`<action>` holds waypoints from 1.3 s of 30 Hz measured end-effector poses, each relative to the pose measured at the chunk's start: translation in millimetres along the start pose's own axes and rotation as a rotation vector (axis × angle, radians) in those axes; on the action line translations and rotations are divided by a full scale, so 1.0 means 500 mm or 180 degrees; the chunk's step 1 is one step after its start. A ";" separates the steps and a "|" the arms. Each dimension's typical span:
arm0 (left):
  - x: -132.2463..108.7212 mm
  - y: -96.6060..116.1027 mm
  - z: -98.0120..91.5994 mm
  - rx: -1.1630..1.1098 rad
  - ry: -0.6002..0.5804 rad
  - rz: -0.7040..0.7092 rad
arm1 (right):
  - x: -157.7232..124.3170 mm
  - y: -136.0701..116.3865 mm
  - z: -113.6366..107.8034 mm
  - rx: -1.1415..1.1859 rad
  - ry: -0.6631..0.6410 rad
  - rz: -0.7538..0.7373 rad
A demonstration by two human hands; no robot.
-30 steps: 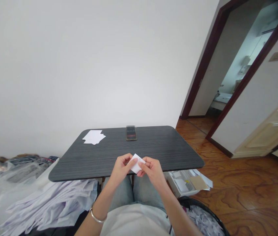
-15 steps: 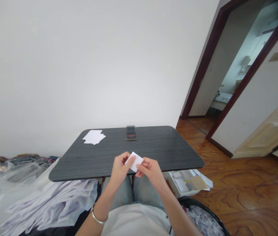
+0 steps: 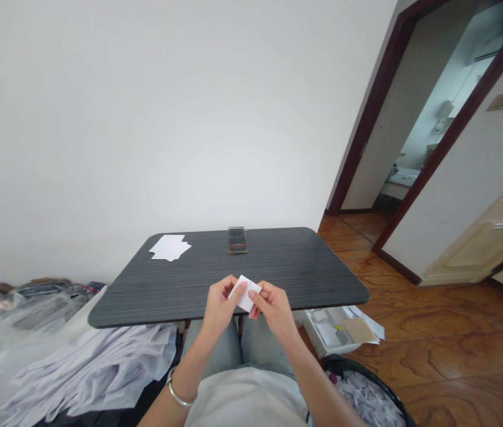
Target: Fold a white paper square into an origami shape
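Note:
Between my two hands is a small folded piece of white paper point(image 3: 246, 301), tilted like a diamond above the table's front edge. My left hand point(image 3: 221, 301) pinches its left side, thumb lying on top. My right hand point(image 3: 273, 303) grips the right side, with its thumb pressed on the paper's face and the fingers curled behind. The fingertips under the paper are partly hidden. Farther back on the dark table point(image 3: 287, 267) lie several loose white paper sheets point(image 3: 169, 247) at the left and a phone point(image 3: 237, 240) at the back middle.
Left of my legs is a heap of white sheets point(image 3: 100, 367) beside plastic wrapping point(image 3: 2, 356). On the right, a box of papers point(image 3: 329, 332) stands on the wooden floor point(image 3: 447, 344), near a black bin point(image 3: 367, 391) full of paper scraps. A white wall point(image 3: 189, 118) rises behind the table.
My right thumb has moved slightly up across the paper, and the paper has shifted a little to the right. The table items stay where they were.

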State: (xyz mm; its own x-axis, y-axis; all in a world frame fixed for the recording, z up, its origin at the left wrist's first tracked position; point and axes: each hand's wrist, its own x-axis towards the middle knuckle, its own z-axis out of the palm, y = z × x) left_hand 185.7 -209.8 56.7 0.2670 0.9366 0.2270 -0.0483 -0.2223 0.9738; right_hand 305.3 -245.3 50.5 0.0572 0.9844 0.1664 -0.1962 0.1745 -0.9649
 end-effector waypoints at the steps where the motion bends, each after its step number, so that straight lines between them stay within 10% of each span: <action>1: 0.000 0.001 0.000 0.0002 -0.0035 -0.0010 | -0.001 -0.001 0.000 -0.0026 -0.0012 -0.0005; 27: -0.009 0.006 0.015 -0.0176 0.0177 -0.0188 | -0.004 -0.005 0.007 -0.0084 -0.0016 -0.0024; 39: 0.000 0.016 -0.001 -0.0111 -0.0329 -0.0256 | -0.005 -0.015 -0.002 -0.0178 0.0002 0.0049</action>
State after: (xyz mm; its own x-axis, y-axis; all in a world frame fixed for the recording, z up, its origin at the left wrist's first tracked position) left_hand 184.8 -211.4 64.5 0.3690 0.9177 0.1473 -0.0558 -0.1364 0.9891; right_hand 307.5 -249.1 57.3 0.0552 0.9870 0.1511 -0.1420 0.1576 -0.9772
